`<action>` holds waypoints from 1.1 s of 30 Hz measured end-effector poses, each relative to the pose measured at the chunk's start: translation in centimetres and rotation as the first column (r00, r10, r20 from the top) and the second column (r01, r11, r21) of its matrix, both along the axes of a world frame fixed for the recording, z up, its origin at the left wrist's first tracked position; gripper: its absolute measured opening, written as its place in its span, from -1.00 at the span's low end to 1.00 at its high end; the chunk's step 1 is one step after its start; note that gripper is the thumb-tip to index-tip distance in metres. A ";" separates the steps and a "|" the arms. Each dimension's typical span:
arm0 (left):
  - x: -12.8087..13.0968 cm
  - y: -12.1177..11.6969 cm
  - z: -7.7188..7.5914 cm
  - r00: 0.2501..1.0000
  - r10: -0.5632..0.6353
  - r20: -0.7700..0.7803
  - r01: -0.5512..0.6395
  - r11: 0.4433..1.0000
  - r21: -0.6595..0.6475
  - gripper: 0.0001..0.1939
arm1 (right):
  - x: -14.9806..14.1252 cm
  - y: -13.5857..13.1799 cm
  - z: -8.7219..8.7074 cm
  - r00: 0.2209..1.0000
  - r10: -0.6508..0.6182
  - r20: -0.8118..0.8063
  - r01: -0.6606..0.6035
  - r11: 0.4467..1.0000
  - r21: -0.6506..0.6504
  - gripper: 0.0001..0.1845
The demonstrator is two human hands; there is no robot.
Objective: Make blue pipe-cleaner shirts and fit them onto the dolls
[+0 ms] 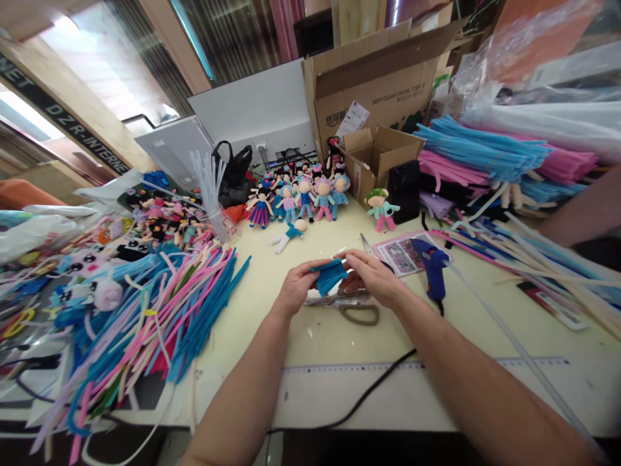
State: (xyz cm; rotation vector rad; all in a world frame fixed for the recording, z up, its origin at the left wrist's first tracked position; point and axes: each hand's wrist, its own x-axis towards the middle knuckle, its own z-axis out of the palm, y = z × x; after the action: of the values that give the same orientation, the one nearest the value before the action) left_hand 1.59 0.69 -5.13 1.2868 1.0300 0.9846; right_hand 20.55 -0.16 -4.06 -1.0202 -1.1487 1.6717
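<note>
Our left hand (297,285) and right hand (372,274), both nearly closed, pinch a blue piece (330,277) between them near scissors (361,306) on the table (330,340).

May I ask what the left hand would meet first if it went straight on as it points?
Past the blue piece the left hand holds, probably the right hand, though depth is hard to judge.

Dolls (305,199) stand behind the held piece (330,277), a glue gun (434,268) to its right.
</note>
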 end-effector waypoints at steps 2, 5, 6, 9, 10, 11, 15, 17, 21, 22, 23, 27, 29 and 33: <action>0.1 -0.2 0.2 0.996 -0.001 -0.089 0.009 0.996 0.091 -0.70 | -0.2 0.0 -0.2 1.000 -0.006 0.017 0.006 1.000 -0.015 -0.66; 0.4 -0.4 0.5 0.987 -0.023 -0.157 0.046 0.988 0.145 -0.70 | -0.4 0.2 -0.6 1.000 -0.022 0.022 0.022 0.999 -0.026 -0.62; 0.4 -0.5 0.5 0.986 -0.038 -0.160 0.061 0.989 0.138 -0.70 | -0.4 0.2 -0.7 0.999 -0.026 0.020 0.027 0.999 -0.030 -0.62; 0.2 -0.5 0.7 0.984 -0.138 -0.115 0.146 0.987 0.065 -0.59 | -0.2 0.5 -0.7 0.999 -0.038 0.033 0.039 0.999 -0.019 -0.64; 0.1 -0.5 0.7 0.980 -0.178 -0.086 0.182 0.983 0.032 -0.53 | -0.1 0.6 -0.7 0.998 -0.043 0.043 0.043 0.999 -0.004 -0.65; 0.0 -0.4 0.6 0.976 -0.210 -0.057 0.210 0.978 -0.001 -0.48 | -0.1 0.7 -0.6 0.997 -0.049 0.057 0.048 0.999 0.014 -0.66; -0.1 -0.2 0.2 0.981 -0.191 0.018 0.192 0.974 -0.118 -0.53 | -0.3 0.8 -0.8 0.987 -0.086 0.133 0.071 0.992 0.108 -0.74; 0.0 -0.2 0.1 0.985 -0.171 0.038 0.175 0.972 -0.158 -0.54 | -0.5 0.8 -1.0 0.981 -0.120 0.151 0.099 0.985 0.143 -0.74; 0.1 -0.1 0.0 0.986 -0.150 0.072 0.161 0.969 -0.186 -0.48 | -0.6 0.9 -1.2 0.985 -0.139 0.104 0.126 0.985 0.122 -0.72; 0.1 -0.1 0.0 0.988 -0.137 0.078 0.150 0.970 -0.194 -0.47 | -0.5 0.9 -1.1 0.986 -0.133 0.096 0.120 0.985 0.122 -0.72; 0.2 -0.1 0.0 0.989 -0.125 0.083 0.140 0.970 -0.201 -0.47 | -0.5 0.9 -1.1 0.987 -0.131 0.097 0.118 0.984 0.131 -0.73; 0.4 0.0 -0.1 0.994 -0.089 0.065 0.100 0.976 -0.192 -0.48 | -0.4 0.9 -1.1 0.978 -0.169 0.121 0.144 0.971 0.193 -0.73; 0.6 0.0 -0.2 0.997 -0.062 0.042 0.068 0.983 -0.170 -0.49 | -0.4 0.9 -1.2 0.971 -0.196 0.136 0.164 0.962 0.217 -0.73; 1.1 -0.1 -0.3 1.000 -0.009 0.016 0.011 0.991 -0.135 -0.55 | -0.2 1.0 -1.4 0.956 -0.237 0.175 0.186 0.946 0.266 -0.74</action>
State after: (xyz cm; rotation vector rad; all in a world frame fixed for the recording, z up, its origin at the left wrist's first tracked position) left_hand 2.74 0.59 -5.38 1.1703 1.0595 0.9000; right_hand 20.33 0.87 -5.51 -1.1307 -1.2936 1.2400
